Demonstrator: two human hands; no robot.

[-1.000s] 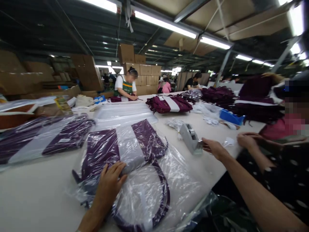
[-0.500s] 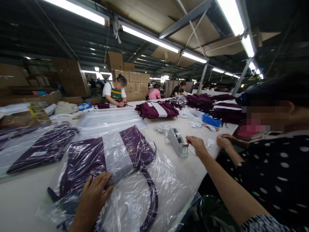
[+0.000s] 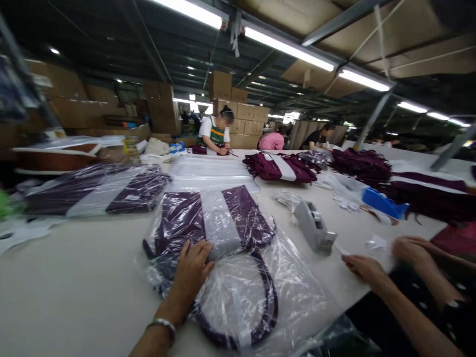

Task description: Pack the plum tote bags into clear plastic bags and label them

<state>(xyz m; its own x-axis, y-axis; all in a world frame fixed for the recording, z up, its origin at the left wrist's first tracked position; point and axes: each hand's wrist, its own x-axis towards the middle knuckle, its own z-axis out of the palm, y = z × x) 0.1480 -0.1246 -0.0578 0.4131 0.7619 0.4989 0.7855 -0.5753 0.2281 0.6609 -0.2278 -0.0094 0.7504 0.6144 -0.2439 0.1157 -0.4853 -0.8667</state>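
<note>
A purple handbag [image 3: 182, 218] lies in front of me inside a clear plastic bag [image 3: 297, 282], with a pale band [image 3: 221, 223] across it and its purple strap [image 3: 273, 297] looped toward me. My left hand [image 3: 193, 267] rests flat on its lower part, fingers stretched out over the plastic. To the right stands a grey tape dispenser [image 3: 314, 228]. Just beside its front end, my right hand [image 3: 366, 271] pinches a small strip of tape [image 3: 341, 249] between thumb and fingers, apart from the handbag.
Another wrapped purple bag [image 3: 126, 191] lies at left, and clear plastic sleeves [image 3: 211, 171] behind. Unwrapped purple bags [image 3: 277, 167] and a blue dispenser [image 3: 385, 202] are farther back. A co-worker's hands [image 3: 412, 253] are close to my right hand.
My view has turned left, so everything sits farther right. My right hand has drawn back slightly from the dispenser with a strip showing at its fingertips. My left hand stays on the handbag.
</note>
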